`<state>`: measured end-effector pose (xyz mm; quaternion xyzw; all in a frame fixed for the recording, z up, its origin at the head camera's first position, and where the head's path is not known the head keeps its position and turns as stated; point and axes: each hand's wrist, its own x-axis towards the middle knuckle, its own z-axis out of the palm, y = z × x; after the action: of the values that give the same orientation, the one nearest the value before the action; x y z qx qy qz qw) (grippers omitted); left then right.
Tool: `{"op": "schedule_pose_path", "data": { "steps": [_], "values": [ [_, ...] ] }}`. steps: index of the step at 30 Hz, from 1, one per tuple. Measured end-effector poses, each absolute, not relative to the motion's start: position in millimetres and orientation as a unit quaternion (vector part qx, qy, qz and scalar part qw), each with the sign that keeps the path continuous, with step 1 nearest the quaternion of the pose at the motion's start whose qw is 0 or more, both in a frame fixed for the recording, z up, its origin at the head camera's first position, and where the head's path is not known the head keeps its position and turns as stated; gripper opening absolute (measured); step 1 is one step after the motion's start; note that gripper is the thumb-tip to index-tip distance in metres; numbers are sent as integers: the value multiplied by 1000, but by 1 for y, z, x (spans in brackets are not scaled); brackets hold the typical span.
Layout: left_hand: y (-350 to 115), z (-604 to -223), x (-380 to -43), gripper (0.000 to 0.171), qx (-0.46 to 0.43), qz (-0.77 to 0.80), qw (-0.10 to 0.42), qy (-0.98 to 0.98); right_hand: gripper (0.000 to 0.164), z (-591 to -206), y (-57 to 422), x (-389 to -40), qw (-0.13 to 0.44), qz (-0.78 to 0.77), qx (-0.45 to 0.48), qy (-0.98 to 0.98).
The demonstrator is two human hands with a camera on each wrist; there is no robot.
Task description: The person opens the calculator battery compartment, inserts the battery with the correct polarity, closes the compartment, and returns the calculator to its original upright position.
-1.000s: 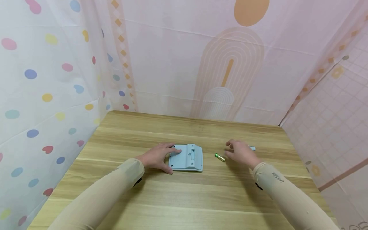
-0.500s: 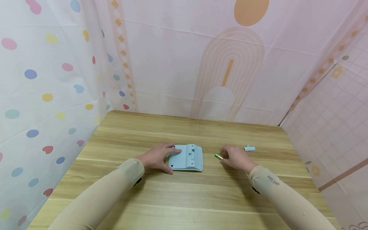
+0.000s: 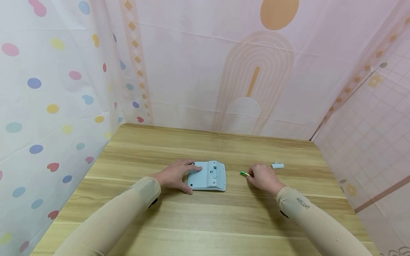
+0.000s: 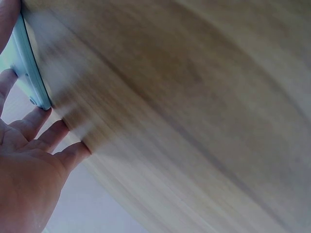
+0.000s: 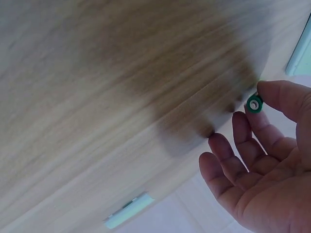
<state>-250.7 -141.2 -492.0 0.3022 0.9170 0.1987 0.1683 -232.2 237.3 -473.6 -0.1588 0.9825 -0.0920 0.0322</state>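
Note:
A light-blue calculator (image 3: pixel 201 180) lies face down on the wooden table, the battery compartment (image 3: pixel 215 172) in its back uncovered. Across its left end my left hand (image 3: pixel 173 174) holds it, the thumb at the near edge, a finger at the far corner and the index finger on top. In the left wrist view two other fingertips touch the table beside the calculator (image 4: pixel 29 68). My right hand (image 3: pixel 264 177) pinches a green battery (image 3: pixel 243 173) between thumb and index finger, right of the calculator. One end of the battery (image 5: pixel 254 103) faces the right wrist camera.
A small light-blue battery cover (image 3: pixel 278 165) lies on the table (image 3: pixel 205 224) just beyond the right hand. Patterned curtains (image 3: pixel 185 71) hang behind the table and along both sides.
My right hand has moved left and down to the battery, which lay loose on the table, and now pinches it. The battery cover has come into full sight. The left hand stays put.

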Motion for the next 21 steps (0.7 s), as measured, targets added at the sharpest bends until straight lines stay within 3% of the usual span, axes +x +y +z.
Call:
{"op": "schedule_pose_path", "data": {
  "steps": [12, 21],
  "values": [
    [-142, -493, -251, 93, 300, 201, 169, 917, 13, -470, 244, -234, 14, -205, -144, 968],
    [-142, -494, -251, 93, 300, 202, 169, 917, 19, -464, 244, -234, 48, -292, -107, 949]
  ]
}}
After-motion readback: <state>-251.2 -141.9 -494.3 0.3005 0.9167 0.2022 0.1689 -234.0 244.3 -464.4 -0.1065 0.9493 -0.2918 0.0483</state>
